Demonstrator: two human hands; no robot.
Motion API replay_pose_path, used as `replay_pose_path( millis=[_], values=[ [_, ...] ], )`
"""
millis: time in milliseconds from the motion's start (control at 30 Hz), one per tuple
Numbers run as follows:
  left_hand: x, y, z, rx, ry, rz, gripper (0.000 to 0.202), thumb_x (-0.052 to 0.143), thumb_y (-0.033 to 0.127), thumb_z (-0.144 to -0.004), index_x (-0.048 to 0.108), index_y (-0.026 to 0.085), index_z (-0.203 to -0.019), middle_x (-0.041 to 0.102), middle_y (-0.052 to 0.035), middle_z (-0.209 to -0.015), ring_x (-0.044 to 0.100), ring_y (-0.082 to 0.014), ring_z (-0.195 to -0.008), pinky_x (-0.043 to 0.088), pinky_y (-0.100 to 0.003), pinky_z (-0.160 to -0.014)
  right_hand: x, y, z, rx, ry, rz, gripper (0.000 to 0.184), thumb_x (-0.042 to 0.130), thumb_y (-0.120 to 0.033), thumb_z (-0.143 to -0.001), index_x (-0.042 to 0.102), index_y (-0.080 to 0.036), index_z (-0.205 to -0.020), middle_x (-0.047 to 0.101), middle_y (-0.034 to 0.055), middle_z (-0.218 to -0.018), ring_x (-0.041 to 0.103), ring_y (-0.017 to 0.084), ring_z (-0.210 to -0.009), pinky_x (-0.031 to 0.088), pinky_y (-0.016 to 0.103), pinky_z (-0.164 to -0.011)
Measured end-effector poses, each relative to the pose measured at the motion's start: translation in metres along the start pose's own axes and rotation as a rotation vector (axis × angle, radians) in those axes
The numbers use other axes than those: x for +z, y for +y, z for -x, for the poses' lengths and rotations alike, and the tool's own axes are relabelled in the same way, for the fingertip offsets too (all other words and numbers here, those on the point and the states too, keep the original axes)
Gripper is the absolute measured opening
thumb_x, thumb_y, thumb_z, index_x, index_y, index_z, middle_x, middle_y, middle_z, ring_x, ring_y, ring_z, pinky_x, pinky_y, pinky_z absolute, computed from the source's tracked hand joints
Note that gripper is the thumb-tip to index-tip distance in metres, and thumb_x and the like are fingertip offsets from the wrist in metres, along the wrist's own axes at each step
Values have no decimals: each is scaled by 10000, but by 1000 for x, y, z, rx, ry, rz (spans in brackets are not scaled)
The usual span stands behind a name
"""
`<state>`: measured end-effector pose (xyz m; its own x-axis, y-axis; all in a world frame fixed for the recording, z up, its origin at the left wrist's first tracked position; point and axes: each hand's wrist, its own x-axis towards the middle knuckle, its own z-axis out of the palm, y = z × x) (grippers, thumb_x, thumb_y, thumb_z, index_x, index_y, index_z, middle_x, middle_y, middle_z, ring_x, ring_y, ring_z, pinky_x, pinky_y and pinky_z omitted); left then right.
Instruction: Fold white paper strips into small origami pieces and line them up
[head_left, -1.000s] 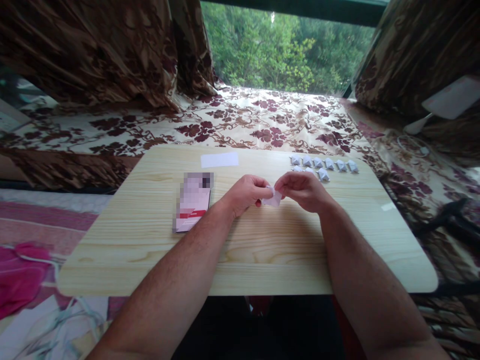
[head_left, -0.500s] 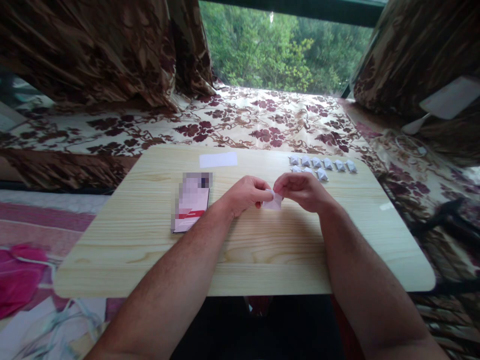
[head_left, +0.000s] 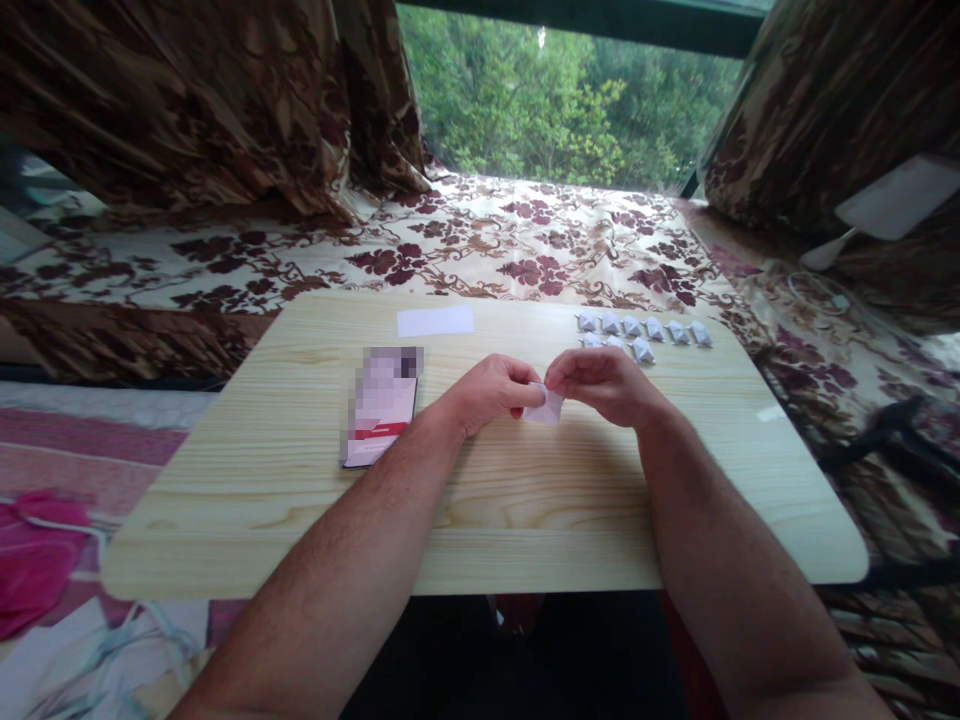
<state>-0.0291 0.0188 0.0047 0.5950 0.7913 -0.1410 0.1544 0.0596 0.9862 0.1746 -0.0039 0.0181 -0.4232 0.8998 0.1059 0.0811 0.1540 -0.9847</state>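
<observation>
Above the middle of the wooden table [head_left: 247, 480], a small white piece of paper [head_left: 545, 408] is pinched between my two hands. My left hand [head_left: 500, 388] grips its left side with thumb and forefinger. At its upper right edge, the fingertips of my right hand [head_left: 600, 378] are closed on the same paper. Just beyond my right hand stand several small folded paper shapes [head_left: 655, 329] in two rows, partly hidden by that hand. A white paper strip [head_left: 435, 321] lies flat near the far edge.
A phone [head_left: 382, 405] with a lit, partly blurred screen lies left of my left forearm. Behind the table is a ledge with floral cloth [head_left: 517, 235] below a window. A white lamp-like object [head_left: 896, 200] is at far right. Pink fabric [head_left: 41, 550] lies at lower left.
Both hands keep their pinch on the paper, with only a very slight shift. The phone, paper strip and folded shapes stay in place on the table.
</observation>
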Motion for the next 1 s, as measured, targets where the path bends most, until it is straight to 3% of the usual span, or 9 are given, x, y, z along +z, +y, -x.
replay_pose_path(
  millis=[233,633,1000],
  values=[
    [2,4,2,-17,6,-1,87,614,212,-621,664,142,-631,564,18,-545,490,-93,-524,344,-227,-526,1,-3,0,10,4,17,316,811,-450,-731,719,-155,-799,688,55,-787,615,169,-739,519,309,-680],
    [2,6,3,-20,1,-14,89,603,193,-615,667,131,-625,551,26,-535,452,-81,-524,301,-222,-521,1,-4,1,10,-34,20,290,800,-421,-748,716,-150,-810,693,62,-814,622,176,-769,519,314,-708],
    [9,3,1,-8,67,-43,114,600,210,-603,676,128,-628,557,21,-533,462,-87,-518,299,-222,-505,2,5,0,72,-40,74,189,740,-334,-792,684,-156,-819,665,24,-725,586,135,-662,464,264,-608]
  ],
)
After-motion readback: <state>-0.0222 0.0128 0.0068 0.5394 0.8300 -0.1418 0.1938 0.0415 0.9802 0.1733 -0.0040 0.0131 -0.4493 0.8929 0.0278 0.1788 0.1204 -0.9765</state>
